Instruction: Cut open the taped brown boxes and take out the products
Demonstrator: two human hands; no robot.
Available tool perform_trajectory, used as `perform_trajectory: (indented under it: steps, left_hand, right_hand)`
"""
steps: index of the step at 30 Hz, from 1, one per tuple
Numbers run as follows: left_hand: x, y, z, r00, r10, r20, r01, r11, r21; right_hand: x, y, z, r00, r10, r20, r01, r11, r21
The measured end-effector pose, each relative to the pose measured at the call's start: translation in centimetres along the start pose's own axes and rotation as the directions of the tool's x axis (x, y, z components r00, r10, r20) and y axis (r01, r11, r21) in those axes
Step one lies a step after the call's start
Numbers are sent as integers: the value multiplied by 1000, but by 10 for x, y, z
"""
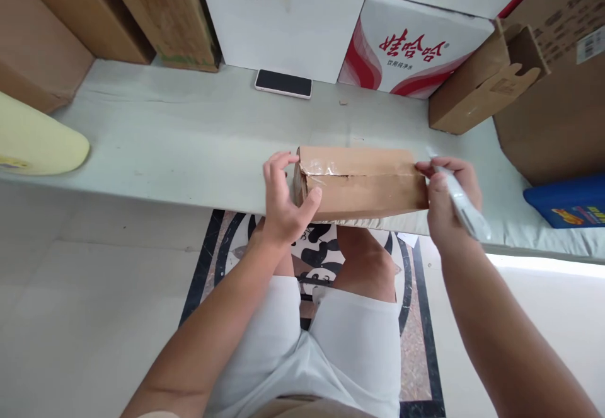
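Observation:
A small brown cardboard box (pixel 362 181), sealed with clear tape, lies at the near edge of the pale table (pixel 189 147). My left hand (pixel 283 200) grips the box's left end, thumb on the front face and fingers curled over the top. My right hand (pixel 449 200) is closed around a white and grey utility knife (pixel 460 200), its tip at the box's right end by the top seam.
A phone (pixel 283 83) lies face up at the back of the table. White cartons (pixel 411 46) and brown cardboard boxes (pixel 486 84) line the back and right. A yellow object (pixel 38 144) lies at the left, a blue one (pixel 567 200) at the right edge.

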State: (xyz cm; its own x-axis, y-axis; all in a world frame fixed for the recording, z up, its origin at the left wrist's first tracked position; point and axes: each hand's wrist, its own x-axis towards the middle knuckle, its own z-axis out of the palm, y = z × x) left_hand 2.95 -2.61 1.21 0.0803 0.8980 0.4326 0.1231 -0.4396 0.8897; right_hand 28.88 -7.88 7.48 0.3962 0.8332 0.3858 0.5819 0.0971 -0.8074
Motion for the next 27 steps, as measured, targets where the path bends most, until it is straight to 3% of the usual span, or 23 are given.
perform_trajectory:
  steps: [5, 12, 16, 23, 27]
  left_hand:
    - [-14, 33, -10, 996, -37, -80, 54, 970, 237]
    - [-16, 52, -8, 952, -249, -181, 268, 959, 91]
    - [-9, 55, -9, 914, -365, -176, 383, 921, 75]
    - [-11, 40, -11, 937, -316, -151, 326, 944, 52]
    - [-16, 32, -15, 959, -260, -114, 269, 960, 78]
  right_hand:
    - [-26, -5, 11, 992, -117, -46, 113, 990, -83]
    - [-56, -5, 20, 971, -239, -2, 238, 969, -57]
    - [-66, -7, 22, 954, -298, 18, 299, 950, -94]
    - [-62, -6, 14, 980, -188, 62, 190, 982, -22]
    - [-44, -18, 1, 984, -109, -139, 121, 989, 84]
